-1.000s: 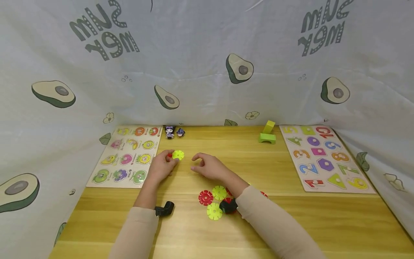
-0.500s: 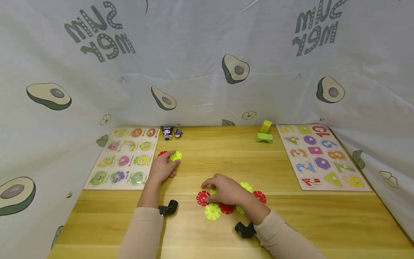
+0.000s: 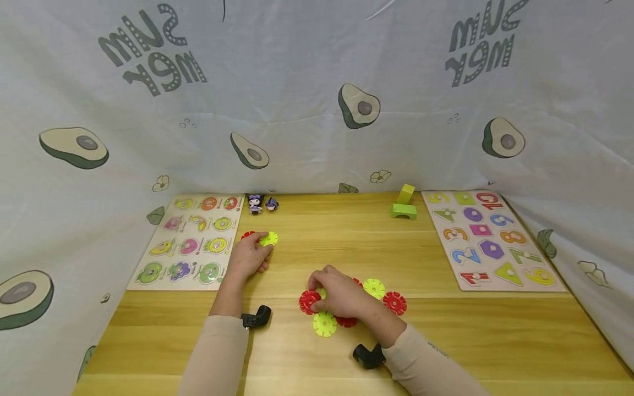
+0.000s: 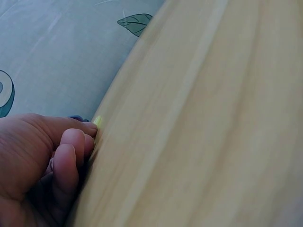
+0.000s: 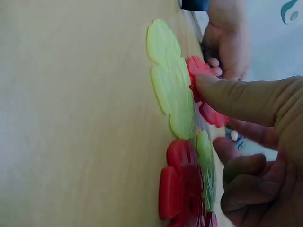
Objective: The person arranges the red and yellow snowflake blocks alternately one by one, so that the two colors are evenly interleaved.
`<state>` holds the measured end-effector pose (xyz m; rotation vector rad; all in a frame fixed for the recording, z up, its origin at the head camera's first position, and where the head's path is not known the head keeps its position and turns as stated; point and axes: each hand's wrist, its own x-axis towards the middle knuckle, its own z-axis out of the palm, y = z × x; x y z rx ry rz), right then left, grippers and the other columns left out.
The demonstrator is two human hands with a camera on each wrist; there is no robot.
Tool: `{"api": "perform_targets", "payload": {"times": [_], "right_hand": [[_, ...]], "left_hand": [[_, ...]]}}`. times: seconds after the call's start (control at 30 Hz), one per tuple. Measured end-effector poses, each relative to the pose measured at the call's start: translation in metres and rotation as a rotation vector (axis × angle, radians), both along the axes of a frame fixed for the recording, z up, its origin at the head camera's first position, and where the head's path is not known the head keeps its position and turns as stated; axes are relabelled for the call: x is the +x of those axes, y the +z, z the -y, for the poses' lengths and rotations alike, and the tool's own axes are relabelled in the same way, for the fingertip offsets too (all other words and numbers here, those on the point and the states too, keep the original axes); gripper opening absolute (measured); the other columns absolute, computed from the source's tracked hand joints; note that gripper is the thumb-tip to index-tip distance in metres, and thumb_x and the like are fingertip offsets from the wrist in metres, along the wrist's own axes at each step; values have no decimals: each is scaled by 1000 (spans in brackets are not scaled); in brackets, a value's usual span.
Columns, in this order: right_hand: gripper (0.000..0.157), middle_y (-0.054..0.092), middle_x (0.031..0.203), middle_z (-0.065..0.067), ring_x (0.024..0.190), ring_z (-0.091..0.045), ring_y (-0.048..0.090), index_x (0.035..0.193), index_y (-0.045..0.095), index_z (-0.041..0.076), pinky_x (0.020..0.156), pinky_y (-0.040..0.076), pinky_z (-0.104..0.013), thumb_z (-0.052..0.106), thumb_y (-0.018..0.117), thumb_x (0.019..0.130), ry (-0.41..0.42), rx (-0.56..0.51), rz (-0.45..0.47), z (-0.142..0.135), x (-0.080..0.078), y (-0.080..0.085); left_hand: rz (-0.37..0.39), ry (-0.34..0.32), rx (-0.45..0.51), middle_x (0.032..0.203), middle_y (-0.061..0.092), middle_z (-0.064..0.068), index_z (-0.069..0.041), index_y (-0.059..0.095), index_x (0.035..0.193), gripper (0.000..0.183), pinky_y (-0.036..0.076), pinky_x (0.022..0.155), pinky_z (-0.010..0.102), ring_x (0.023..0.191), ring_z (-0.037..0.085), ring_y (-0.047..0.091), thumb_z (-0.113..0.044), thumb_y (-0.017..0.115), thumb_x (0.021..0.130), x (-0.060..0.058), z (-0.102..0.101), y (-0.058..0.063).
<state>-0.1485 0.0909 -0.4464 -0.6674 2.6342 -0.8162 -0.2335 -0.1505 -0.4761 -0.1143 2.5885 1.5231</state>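
Just right of the fruit board (image 3: 196, 258), the left hand (image 3: 249, 258) has thumb and forefinger at a yellow disc (image 3: 270, 240); whether they clamp it I cannot tell. Well right of that board and nearer the person, the right hand (image 3: 343, 292) touches a red disc (image 3: 307, 301) with its thumb, its grip likewise unclear.

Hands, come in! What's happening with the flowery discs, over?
Left hand: touching yellow slotted plastic disc. Right hand: at red slotted plastic disc, grip unclear. Right hand partly hides disc cluster.
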Motion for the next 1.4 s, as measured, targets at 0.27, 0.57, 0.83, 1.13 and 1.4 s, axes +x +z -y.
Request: {"api": "perform_targets", "payload": {"times": [0.27, 0.57, 0.83, 1.13, 1.4], "right_hand": [[14, 57, 77, -1, 58, -18, 58, 95, 57, 22, 51, 49, -30, 21, 67, 86, -108, -321, 158, 0, -6, 3], [20, 56, 83, -14, 65, -24, 66, 106, 57, 16, 58, 56, -36, 14, 65, 88, -356, -553, 280, 24, -39, 4], [19, 60, 79, -9, 61, -20, 65, 106, 53, 15, 55, 55, -30, 12, 62, 89, -443, -437, 222, 51, -85, 3], [22, 63, 65, -8, 54, -17, 63, 108, 51, 12, 50, 53, -27, 13, 63, 89, -451, -326, 253, 63, -114, -6], [32, 63, 61, -9, 50, -18, 62, 109, 47, 9, 47, 53, -28, 17, 67, 86, -474, -290, 265, 68, -124, -7]], "left_hand": [[8, 5, -5, 64, 60, 10, -17, 52, 129, 41, 52, 44, 33, 44, 19, 58, -22, 62, 89, -1, 0, 1], [24, 8, -8, 66, 60, 10, -19, 52, 129, 42, 52, 45, 33, 46, 20, 59, -23, 62, 89, -2, -1, 3], [33, 18, -16, 66, 60, 9, -17, 52, 129, 42, 52, 45, 32, 46, 20, 59, -23, 62, 89, -2, -1, 2], [40, 20, 28, 65, 60, 11, -17, 52, 129, 42, 52, 44, 33, 44, 19, 57, -21, 62, 89, -1, -2, 1], [44, 39, -3, 65, 60, 10, -20, 53, 127, 40, 51, 44, 33, 44, 20, 57, -23, 63, 88, -2, 0, 1]]}}
